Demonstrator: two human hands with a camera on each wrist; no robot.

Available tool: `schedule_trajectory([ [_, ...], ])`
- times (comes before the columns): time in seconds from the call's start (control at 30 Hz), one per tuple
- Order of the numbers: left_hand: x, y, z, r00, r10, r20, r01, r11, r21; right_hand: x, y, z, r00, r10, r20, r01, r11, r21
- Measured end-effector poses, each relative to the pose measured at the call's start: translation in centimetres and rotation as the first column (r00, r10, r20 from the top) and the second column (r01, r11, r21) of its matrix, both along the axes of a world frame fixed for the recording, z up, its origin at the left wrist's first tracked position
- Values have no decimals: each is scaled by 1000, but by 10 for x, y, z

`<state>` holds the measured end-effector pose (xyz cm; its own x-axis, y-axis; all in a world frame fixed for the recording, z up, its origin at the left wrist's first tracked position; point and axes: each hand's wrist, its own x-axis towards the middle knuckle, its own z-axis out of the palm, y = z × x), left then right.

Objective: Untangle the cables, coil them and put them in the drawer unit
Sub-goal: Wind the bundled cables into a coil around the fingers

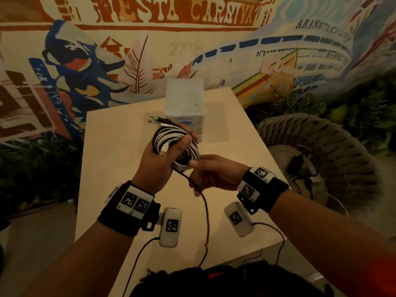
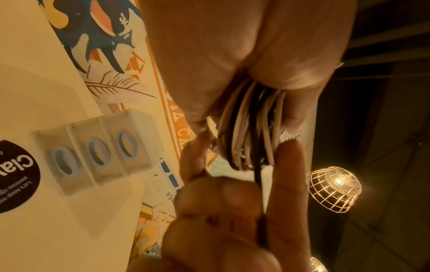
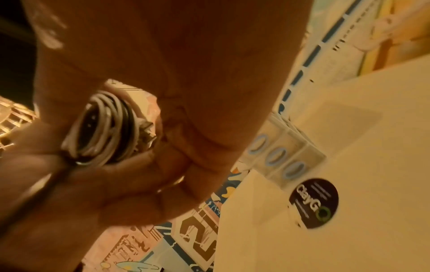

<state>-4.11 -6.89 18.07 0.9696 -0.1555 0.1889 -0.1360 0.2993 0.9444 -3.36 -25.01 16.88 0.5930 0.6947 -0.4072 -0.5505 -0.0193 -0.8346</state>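
My left hand (image 1: pixel 171 151) grips a coil of white and black cables (image 1: pixel 175 142) above the middle of the table, thumb across its front. Plug ends (image 1: pixel 157 120) stick out at the coil's top. My right hand (image 1: pixel 194 171) pinches the black cable (image 1: pixel 204 211) just below the coil; its loose tail hangs toward the table's near edge. The white drawer unit (image 1: pixel 184 99) stands behind the coil at the far end, its drawers shut. In the wrist views the coil (image 2: pixel 251 132) (image 3: pixel 104 128) sits between curled fingers, with the drawer unit (image 2: pixel 100 152) (image 3: pixel 284 156) beyond.
The pale table (image 1: pixel 111 159) carries a round black sticker (image 3: pixel 314 202) in front of the unit. A wicker chair (image 1: pixel 334 142) on the right holds a dark charger and leads (image 1: pixel 300 166). Plants and a painted wall surround the table. A wire-cage lamp (image 2: pixel 335 187) glows.
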Motion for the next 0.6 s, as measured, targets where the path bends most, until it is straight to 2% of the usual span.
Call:
schedule_trajectory([
  [0.1, 4, 7, -1, 995, 52, -88, -58, 997, -59, -5, -1, -12, 996, 78, 30, -77, 996, -50],
  [0.2, 8, 14, -5, 993, 70, -98, -72, 997, -13, -8, -4, -18, 993, 120, -13, -120, 983, -137],
  [0.27, 8, 22, -7, 996, 53, -65, -49, 997, 61, -7, -10, -23, 997, 68, -42, -75, 975, -208],
  [0.33, 8, 31, -7, 1000, 14, -5, -12, 972, 234, -5, -18, -28, 998, 18, -52, -32, 963, -269],
  [0.4, 6, 35, -4, 997, -73, 31, 52, 895, 444, -4, -24, -30, 999, -13, -44, -1, 954, -299],
  [0.47, 3, 34, -3, 979, -201, 32, 138, 772, 620, -2, -22, -28, 999, -25, -37, 12, 944, -328],
  [0.53, 1, 32, -4, 962, -271, -24, 204, 663, 720, -1, -17, -22, 997, -39, -68, 14, 943, -332],
  [0.6, 0, 31, -5, 957, -287, -49, 209, 560, 801, 1, -15, -18, 992, -39, -116, 1, 949, -315],
])
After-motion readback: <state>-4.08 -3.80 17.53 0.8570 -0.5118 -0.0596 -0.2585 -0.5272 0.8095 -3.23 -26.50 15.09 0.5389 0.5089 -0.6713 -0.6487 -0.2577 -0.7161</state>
